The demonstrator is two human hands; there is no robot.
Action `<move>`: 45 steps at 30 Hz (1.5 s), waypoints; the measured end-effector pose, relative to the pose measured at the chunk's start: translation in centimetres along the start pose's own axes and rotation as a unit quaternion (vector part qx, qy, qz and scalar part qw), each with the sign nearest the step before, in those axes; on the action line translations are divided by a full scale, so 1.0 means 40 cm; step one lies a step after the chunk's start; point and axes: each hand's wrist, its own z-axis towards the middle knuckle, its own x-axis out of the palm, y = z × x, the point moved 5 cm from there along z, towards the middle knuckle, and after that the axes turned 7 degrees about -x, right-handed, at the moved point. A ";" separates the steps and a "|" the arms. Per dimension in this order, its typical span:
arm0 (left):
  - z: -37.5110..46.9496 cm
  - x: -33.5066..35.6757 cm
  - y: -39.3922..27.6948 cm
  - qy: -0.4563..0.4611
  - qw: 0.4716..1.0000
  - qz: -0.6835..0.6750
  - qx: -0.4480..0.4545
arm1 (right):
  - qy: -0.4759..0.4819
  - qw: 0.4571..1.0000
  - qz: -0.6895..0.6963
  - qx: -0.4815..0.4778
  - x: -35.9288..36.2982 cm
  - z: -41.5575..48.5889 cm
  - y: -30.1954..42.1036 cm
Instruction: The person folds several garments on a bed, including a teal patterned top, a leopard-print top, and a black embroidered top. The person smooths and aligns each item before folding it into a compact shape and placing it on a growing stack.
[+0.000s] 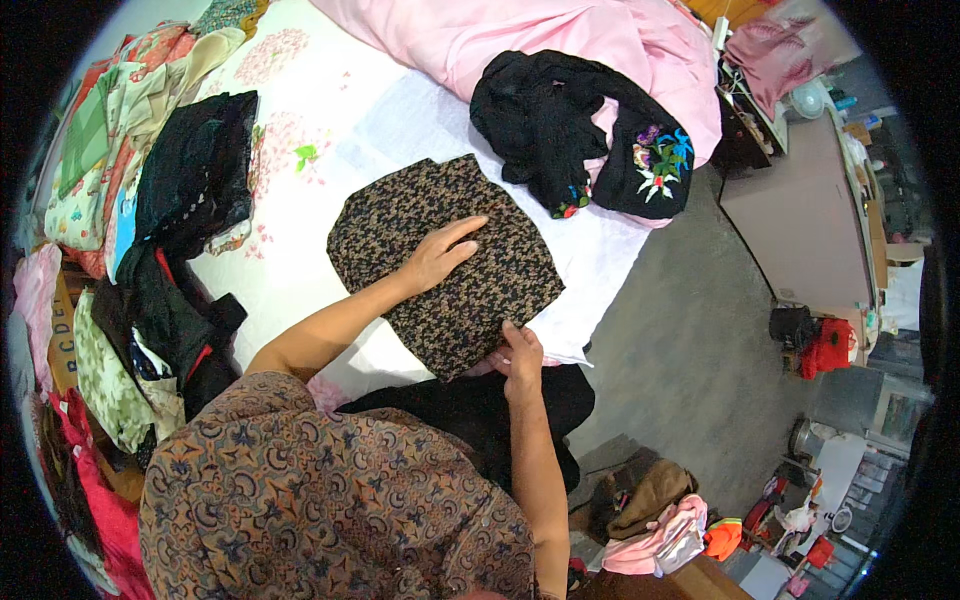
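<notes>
A dark garment with a small tan print (420,202) lies folded into a compact shape on the white bedsheet (375,150). My left hand (442,255) rests on top of it, fingers apart and gripping nothing. At its near right edge, my right hand (517,352) pinches the cloth, the thumb above and the other fingers partly hidden beneath. Beyond it, a black garment with colourful embroidered flowers (555,112) lies loosely heaped over the edge of a pink cover (600,34).
Stacked folded clothes (97,165) line the bed's left side, beside a folded black garment (199,165). Nearer me lies a black garment with red trim (161,300). Grey floor (667,330) runs along the right. More clothes (652,517) are piled at lower right.
</notes>
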 end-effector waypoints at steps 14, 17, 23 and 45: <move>-0.181 -0.225 0.055 -0.044 0.799 -0.539 -0.265 | 0.233 0.952 0.042 -0.196 0.345 -0.154 0.265; -0.201 -0.287 0.085 -0.076 0.800 -0.535 -0.262 | 0.207 0.968 -0.060 -0.125 0.247 -0.121 0.175; -0.158 -0.346 0.047 -0.084 0.927 -0.214 -0.296 | 0.151 0.973 -0.138 -0.109 0.041 -0.075 -0.010; -0.179 -0.177 -0.041 -0.034 0.903 0.428 0.038 | 0.176 0.980 -0.071 -0.056 0.220 0.009 0.132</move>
